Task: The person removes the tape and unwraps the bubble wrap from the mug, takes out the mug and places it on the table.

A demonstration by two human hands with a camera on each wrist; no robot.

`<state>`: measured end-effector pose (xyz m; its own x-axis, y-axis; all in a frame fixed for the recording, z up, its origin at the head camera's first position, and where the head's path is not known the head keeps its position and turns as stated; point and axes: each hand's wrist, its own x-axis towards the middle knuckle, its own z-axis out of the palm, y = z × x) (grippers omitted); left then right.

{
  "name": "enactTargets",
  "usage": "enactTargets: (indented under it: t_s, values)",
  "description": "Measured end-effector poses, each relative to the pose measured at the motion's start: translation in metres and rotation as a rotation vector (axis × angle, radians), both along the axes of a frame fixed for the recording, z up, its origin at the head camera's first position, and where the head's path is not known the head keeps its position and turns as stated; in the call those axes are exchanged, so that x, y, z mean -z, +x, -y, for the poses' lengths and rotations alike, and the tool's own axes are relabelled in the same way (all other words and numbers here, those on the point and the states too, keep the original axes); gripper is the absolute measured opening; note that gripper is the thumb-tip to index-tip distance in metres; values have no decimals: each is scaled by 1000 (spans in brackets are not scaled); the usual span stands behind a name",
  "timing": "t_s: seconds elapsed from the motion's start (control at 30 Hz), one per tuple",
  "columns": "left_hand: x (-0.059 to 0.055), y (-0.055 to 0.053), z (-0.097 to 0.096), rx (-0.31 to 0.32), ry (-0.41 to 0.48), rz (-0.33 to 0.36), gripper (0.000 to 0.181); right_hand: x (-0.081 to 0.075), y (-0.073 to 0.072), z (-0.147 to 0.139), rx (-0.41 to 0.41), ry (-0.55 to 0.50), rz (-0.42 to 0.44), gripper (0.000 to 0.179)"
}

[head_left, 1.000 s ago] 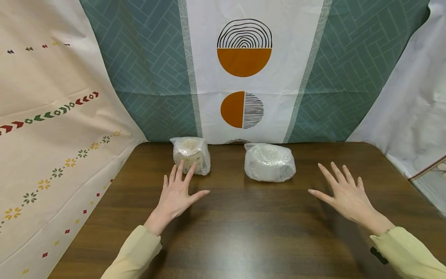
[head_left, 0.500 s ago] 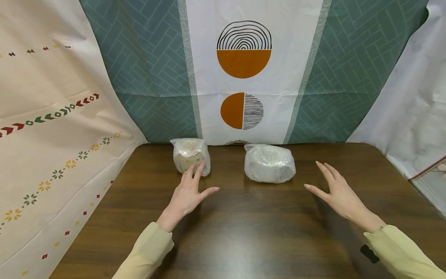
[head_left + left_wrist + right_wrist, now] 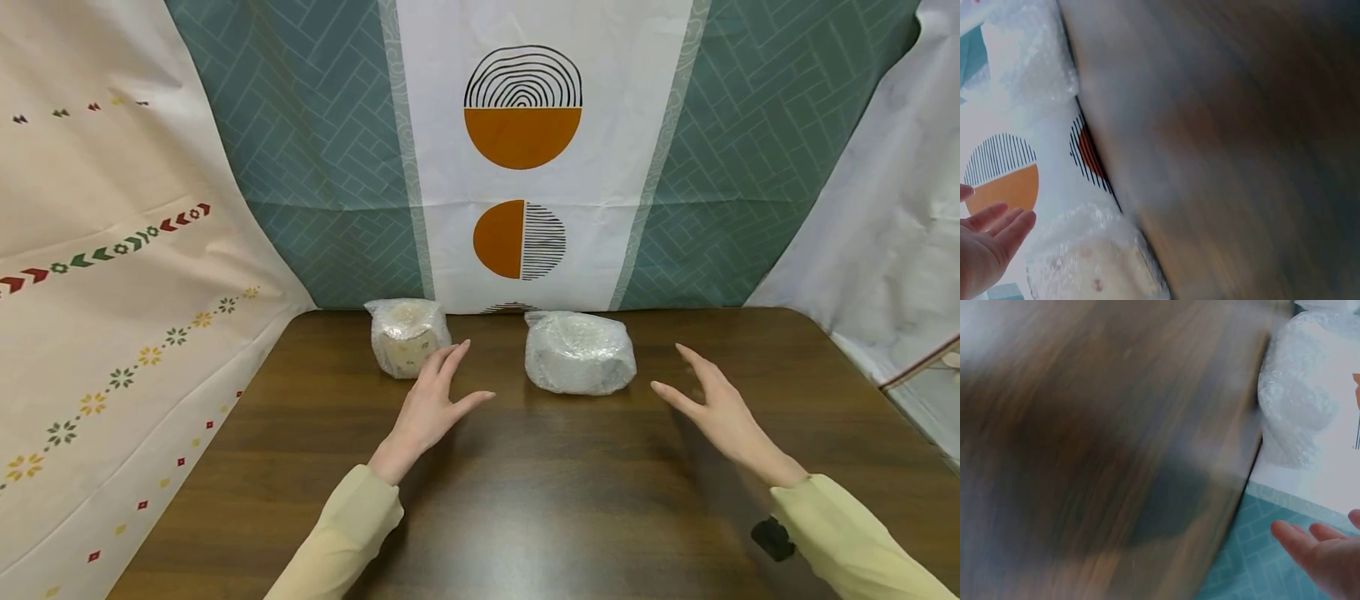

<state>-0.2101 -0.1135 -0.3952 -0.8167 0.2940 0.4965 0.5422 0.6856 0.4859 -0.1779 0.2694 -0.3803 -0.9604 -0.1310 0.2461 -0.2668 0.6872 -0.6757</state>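
Observation:
Two bubble-wrapped bundles stand near the back of a brown wooden table. The left bundle [image 3: 408, 337] has a pale, patterned round object showing faintly through the wrap. The right bundle [image 3: 579, 352] is wider and whitish; its contents cannot be made out. My left hand [image 3: 429, 410] hovers over the table just in front and to the right of the left bundle, fingers extended and thumb spread, holding nothing. To the right of the right bundle, my right hand [image 3: 723, 417] is held above the table with extended fingers and a spread thumb, apart from the bundle.
The wooden table [image 3: 540, 500] stretches toward me. Behind it hangs a teal and white curtain [image 3: 337, 167] with orange half circles. A cream patterned cloth [image 3: 112, 333] borders the left side, and a whitish cloth [image 3: 877, 208] hangs at the right.
My left hand has moved to the right, from in front of the left bundle toward the gap between both. My right hand has shifted slightly left, closer to the right bundle.

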Motion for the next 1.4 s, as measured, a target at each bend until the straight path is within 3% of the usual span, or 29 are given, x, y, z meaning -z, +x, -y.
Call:
enactTargets:
  t_s: [0.2, 0.53, 0.87, 1.13, 1.4]
  values:
    - [2, -7, -15, 44, 144, 16, 72, 0, -5, 8, 38, -125, 68, 77]
    - [-1, -20, -37, 117, 393, 181, 71, 2, -13, 15, 53, -202, 69, 76]
    - [-1, -26, -47, 119, 432, 239, 70, 5, -20, 21, 37, -256, 52, 71]
    - [1, -31, -59, 156, 518, 348, 65, 8, -29, 27, 28, -322, 93, 70]
    - [-1, -32, -66, 167, 499, 393, 65, 8, -37, 33, 24, -343, 118, 72]
